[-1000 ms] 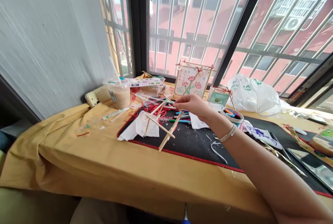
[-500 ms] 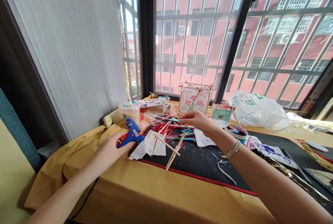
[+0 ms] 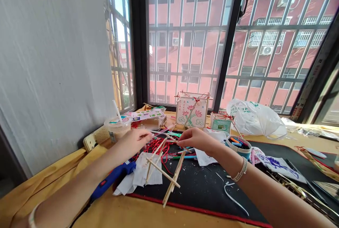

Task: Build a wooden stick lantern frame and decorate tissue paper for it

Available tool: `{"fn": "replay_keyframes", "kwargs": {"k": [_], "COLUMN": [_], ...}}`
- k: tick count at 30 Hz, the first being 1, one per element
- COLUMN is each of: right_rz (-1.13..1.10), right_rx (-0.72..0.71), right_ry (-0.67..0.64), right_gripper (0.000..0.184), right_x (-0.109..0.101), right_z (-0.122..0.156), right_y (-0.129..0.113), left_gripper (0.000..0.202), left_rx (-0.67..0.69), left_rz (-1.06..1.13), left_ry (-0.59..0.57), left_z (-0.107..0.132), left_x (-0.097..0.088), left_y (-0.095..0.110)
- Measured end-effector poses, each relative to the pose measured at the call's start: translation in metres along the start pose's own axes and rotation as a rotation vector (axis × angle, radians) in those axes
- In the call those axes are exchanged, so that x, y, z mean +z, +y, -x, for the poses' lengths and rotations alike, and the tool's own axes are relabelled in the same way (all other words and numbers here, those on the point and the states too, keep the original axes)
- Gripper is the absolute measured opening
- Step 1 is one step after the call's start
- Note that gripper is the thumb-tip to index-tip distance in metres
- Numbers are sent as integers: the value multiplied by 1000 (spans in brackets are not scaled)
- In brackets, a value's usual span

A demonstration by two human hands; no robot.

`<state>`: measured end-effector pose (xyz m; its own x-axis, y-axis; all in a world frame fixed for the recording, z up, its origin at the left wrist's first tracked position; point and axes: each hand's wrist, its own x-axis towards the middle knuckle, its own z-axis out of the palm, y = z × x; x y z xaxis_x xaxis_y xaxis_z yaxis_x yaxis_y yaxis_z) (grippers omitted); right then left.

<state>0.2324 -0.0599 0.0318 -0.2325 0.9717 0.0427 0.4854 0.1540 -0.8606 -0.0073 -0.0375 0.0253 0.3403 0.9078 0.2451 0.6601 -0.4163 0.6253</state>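
Observation:
My right hand (image 3: 194,139) pinches a thin wooden stick (image 3: 172,138), which slants above the table. My left hand (image 3: 136,141) reaches in from the left, its fingers curled together close to the stick's far end; what they hold, if anything, is too small to make out. Below both hands stands a small frame of wooden sticks (image 3: 164,173) with crossed joints. A blue glue gun (image 3: 127,168) lies under my left forearm, partly hidden by it. Crumpled white tissue (image 3: 151,175) is beside the frame, and tangled red string (image 3: 156,146) lies behind.
A black mat (image 3: 206,189) with red edging covers the table. At the back are a drink cup (image 3: 116,129), a lantern with painted flowers (image 3: 192,111), a smaller green-panelled lantern (image 3: 221,123) and a plastic bag (image 3: 256,116). Right of my right hand is a pen cup (image 3: 245,152).
My left hand has let go of the glue gun, which now lies on the table, and has moved forward and right toward the stick. My right hand still pinches the stick. The view has shifted.

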Motion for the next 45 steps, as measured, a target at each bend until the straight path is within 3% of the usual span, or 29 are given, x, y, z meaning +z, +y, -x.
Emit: {"fn": "replay_keyframes", "kwargs": {"k": [4, 11, 20, 31, 45], "right_rz": [-27, -34, -33, -10, 63], "right_rx": [43, 80, 63, 63, 24], "right_ry": [10, -10, -78, -88, -82], "right_gripper": [13, 13, 17, 18, 15], "right_x": [2, 2, 7, 6, 7], "right_z": [-1, -5, -7, -7, -9], "right_y": [0, 6, 13, 12, 15], "left_gripper": [55, 50, 45, 37, 54], "left_rx": [1, -106, -102, -90, -52], "left_rz": [201, 480, 537, 502, 481], "left_ry": [-164, -295, -281, -269, -260], "left_z": [-25, -15, -14, -13, -15], "left_x": [24, 33, 43, 41, 42], "left_y": [6, 6, 5, 4, 0]}}
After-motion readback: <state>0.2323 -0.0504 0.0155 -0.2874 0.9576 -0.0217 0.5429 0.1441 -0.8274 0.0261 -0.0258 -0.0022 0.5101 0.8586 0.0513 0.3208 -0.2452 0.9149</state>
